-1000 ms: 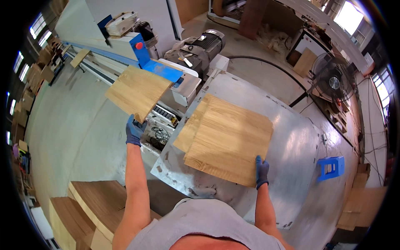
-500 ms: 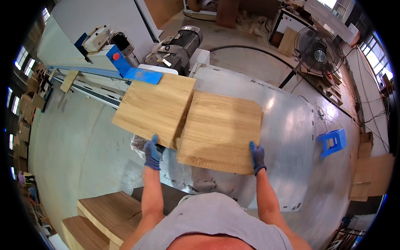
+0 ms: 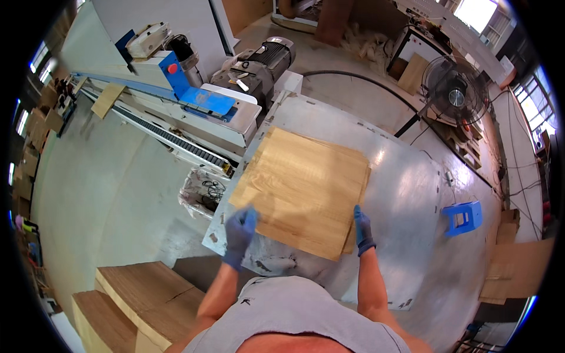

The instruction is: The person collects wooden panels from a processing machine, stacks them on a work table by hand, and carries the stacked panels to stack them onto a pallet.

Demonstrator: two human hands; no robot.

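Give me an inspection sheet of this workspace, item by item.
Surface: shiny metal table, scuffed near its front edge.
Job's things: stack of light wood veneer sheets lying flat on the table.
Clutter: bin of scraps beside the table; veneer stacks at lower left.
Hands: gloved left hand at the stack's near left corner; gloved right hand on its right edge.
Cables: black cable across the floor.
Surroundings: blue and white machine, fan, blue stool.

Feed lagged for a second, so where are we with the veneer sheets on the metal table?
Done: the thin light-wood veneer sheets lie stacked on the grey metal table. In hand: the gloved left hand and right hand grip the near edge. Left: the brown sheet piles by the floor wait untouched.
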